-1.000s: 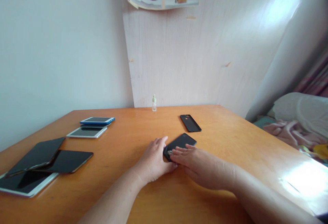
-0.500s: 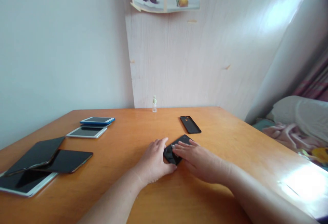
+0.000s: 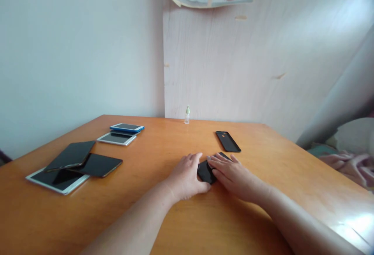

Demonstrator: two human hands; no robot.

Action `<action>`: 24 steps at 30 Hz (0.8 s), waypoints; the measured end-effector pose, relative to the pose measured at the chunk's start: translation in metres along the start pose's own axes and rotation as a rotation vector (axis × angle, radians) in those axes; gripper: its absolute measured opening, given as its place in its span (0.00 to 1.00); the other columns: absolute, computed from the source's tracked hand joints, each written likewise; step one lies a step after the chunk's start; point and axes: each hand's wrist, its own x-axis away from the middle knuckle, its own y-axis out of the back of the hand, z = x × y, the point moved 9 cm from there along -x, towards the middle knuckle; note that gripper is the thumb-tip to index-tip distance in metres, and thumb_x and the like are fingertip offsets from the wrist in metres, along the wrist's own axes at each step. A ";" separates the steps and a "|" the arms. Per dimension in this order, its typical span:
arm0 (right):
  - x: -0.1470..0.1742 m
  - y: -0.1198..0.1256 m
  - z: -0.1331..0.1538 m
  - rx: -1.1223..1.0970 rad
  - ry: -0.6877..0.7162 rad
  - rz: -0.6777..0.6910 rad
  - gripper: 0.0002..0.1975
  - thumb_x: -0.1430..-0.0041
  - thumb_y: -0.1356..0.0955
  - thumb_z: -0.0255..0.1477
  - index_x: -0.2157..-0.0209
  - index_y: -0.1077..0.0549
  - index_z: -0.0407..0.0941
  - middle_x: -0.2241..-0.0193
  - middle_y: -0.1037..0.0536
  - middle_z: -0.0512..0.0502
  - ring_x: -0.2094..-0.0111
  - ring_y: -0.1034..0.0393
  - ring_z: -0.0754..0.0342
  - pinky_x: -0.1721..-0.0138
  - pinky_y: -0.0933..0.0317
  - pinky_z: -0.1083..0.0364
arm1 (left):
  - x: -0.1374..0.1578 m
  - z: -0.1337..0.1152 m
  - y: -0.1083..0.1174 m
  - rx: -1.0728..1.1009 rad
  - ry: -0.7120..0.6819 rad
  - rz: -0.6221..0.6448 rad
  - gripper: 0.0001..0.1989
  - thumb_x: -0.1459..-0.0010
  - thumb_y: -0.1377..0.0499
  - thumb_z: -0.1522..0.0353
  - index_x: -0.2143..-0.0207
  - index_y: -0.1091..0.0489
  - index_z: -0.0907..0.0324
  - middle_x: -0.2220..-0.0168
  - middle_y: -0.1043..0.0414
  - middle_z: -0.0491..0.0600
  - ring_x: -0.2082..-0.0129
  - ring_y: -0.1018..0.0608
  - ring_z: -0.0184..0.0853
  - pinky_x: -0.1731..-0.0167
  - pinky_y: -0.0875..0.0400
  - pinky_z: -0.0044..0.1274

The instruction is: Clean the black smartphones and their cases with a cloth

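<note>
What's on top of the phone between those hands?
The right hand lies across the phone. Shiny black shows beside the left hand, but whatever is under the right hand is covered.

Head-worn view, forward and downward

L hand (image 3: 187, 177): thumb + fgrs apart, curved | R hand (image 3: 232, 174): palm dn, fgrs extd | forearms fwd
</note>
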 end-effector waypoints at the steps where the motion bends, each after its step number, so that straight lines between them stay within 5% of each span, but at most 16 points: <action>1: 0.002 0.000 0.016 -0.043 0.070 0.014 0.24 0.31 0.46 0.34 0.37 0.41 0.50 0.36 0.41 0.45 0.34 0.53 0.46 0.36 0.61 0.35 | 0.000 0.000 -0.001 -0.001 -0.008 -0.005 0.42 0.58 0.35 0.62 0.40 0.43 0.62 0.47 0.32 0.59 0.48 0.30 0.48 0.46 0.36 0.35; 4: 0.006 -0.002 0.047 -0.114 0.192 0.057 0.24 0.30 0.49 0.38 0.35 0.45 0.57 0.34 0.44 0.52 0.33 0.56 0.47 0.36 0.65 0.33 | -0.001 0.002 -0.001 -0.002 -0.019 -0.016 0.40 0.56 0.37 0.65 0.40 0.44 0.63 0.47 0.32 0.59 0.49 0.29 0.47 0.47 0.35 0.35; 6: 0.003 -0.002 0.042 -0.095 0.166 0.054 0.24 0.30 0.49 0.39 0.36 0.45 0.58 0.35 0.43 0.52 0.33 0.56 0.46 0.37 0.65 0.32 | -0.001 0.002 0.000 0.001 -0.015 -0.014 0.42 0.57 0.37 0.65 0.39 0.46 0.64 0.46 0.33 0.60 0.48 0.29 0.48 0.47 0.35 0.35; 14: -0.006 -0.003 -0.059 0.134 -0.316 -0.070 0.25 0.32 0.47 0.35 0.37 0.41 0.46 0.36 0.40 0.44 0.34 0.56 0.38 0.41 0.65 0.26 | 0.000 0.006 -0.003 0.014 0.044 0.014 0.50 0.60 0.34 0.61 0.35 0.50 0.63 0.46 0.33 0.59 0.44 0.32 0.49 0.45 0.37 0.36; 16: -0.006 -0.004 -0.050 0.099 -0.274 -0.056 0.25 0.32 0.47 0.35 0.37 0.41 0.47 0.36 0.41 0.44 0.34 0.55 0.39 0.40 0.63 0.28 | 0.000 0.007 -0.003 0.021 0.045 0.009 0.51 0.60 0.33 0.61 0.36 0.50 0.62 0.46 0.33 0.59 0.44 0.32 0.49 0.45 0.37 0.36; 21: -0.003 -0.006 0.018 -0.039 0.084 0.021 0.25 0.32 0.47 0.36 0.36 0.43 0.53 0.35 0.42 0.48 0.33 0.54 0.46 0.36 0.65 0.35 | -0.001 0.005 -0.002 0.019 0.015 -0.001 0.49 0.59 0.34 0.61 0.36 0.49 0.65 0.43 0.36 0.61 0.44 0.33 0.50 0.44 0.38 0.36; 24: -0.004 -0.004 0.006 0.009 0.025 -0.006 0.25 0.32 0.47 0.36 0.36 0.43 0.53 0.35 0.41 0.48 0.33 0.55 0.44 0.37 0.66 0.32 | -0.001 0.004 -0.002 0.025 0.020 -0.005 0.49 0.59 0.34 0.61 0.36 0.49 0.64 0.44 0.35 0.61 0.45 0.32 0.49 0.45 0.37 0.36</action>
